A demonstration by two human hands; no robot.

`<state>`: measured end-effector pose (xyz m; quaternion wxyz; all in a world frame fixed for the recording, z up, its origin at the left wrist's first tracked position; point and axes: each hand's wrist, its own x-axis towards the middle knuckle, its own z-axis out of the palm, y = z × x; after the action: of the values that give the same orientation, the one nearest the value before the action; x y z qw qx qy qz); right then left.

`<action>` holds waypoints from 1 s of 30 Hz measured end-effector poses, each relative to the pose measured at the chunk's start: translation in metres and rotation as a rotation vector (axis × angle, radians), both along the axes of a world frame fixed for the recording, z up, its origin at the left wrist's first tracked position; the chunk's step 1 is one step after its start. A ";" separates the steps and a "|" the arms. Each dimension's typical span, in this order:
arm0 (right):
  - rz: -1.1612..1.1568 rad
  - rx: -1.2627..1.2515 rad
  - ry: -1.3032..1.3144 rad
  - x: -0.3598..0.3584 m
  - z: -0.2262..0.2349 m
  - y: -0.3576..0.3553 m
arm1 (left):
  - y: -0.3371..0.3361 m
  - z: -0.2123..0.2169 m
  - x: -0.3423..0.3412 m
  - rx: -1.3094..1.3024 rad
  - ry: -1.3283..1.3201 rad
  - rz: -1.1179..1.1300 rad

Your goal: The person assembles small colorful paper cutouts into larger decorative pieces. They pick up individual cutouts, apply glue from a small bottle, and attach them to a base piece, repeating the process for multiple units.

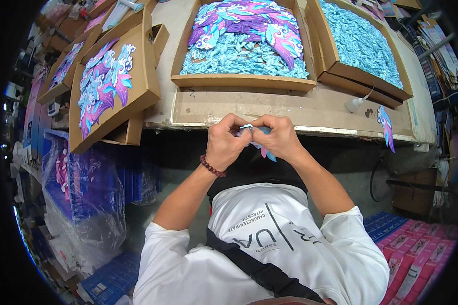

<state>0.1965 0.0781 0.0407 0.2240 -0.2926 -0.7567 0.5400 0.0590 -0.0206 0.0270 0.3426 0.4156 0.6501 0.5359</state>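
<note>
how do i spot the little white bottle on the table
On the worktable, look right of the right hand to the right-hand cardboard box of pale blue pieces. The small white squeeze bottle is just in front of that box. Its long thin nozzle sets it apart from the flat purple-and-blue cutout to its right.

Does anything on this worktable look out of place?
One purple-and-blue cutout lies alone at right, its tip poking past the worktable's front edge, while similar cutouts are piled in a cardboard tray. Dark stains mark the surface nearby.
</note>
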 end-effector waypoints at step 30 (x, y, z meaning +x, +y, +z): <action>0.106 -0.380 0.080 0.014 0.006 0.010 | -0.002 -0.007 -0.007 0.038 -0.378 -0.053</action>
<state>0.2105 0.0878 0.0462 0.1658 -0.2675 -0.6460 0.6954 0.0517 -0.0231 0.0200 0.4647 0.3312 0.5528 0.6073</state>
